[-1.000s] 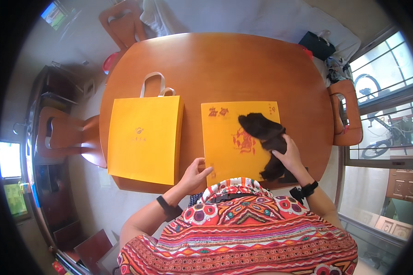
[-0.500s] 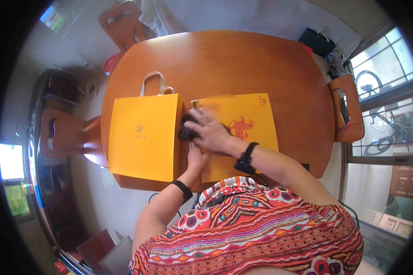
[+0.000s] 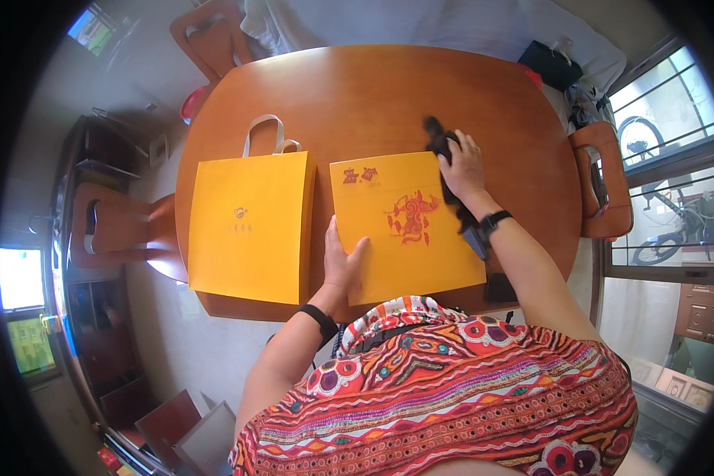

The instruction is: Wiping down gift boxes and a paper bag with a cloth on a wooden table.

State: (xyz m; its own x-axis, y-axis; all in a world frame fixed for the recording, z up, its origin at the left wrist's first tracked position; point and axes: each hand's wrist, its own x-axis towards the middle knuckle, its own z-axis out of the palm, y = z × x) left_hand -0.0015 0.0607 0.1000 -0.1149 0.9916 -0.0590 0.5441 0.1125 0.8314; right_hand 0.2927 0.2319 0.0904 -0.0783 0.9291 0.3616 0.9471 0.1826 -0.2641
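- Head view: squarish yellow box bears a red figure
- Left hand rests spread at its left edge
- Right hand clamps dark cloth along its right

partly hidden, blurry dark cloth

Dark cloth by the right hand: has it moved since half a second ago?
Yes, the dark cloth has moved rightward across the table, away from the yellow bag.

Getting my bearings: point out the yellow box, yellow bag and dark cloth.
Yellow box (image 3: 408, 227): head view, middle of its top face.
Yellow bag (image 3: 250, 228): head view, middle of its broad face.
Dark cloth (image 3: 455, 204): head view, its middle stretch.
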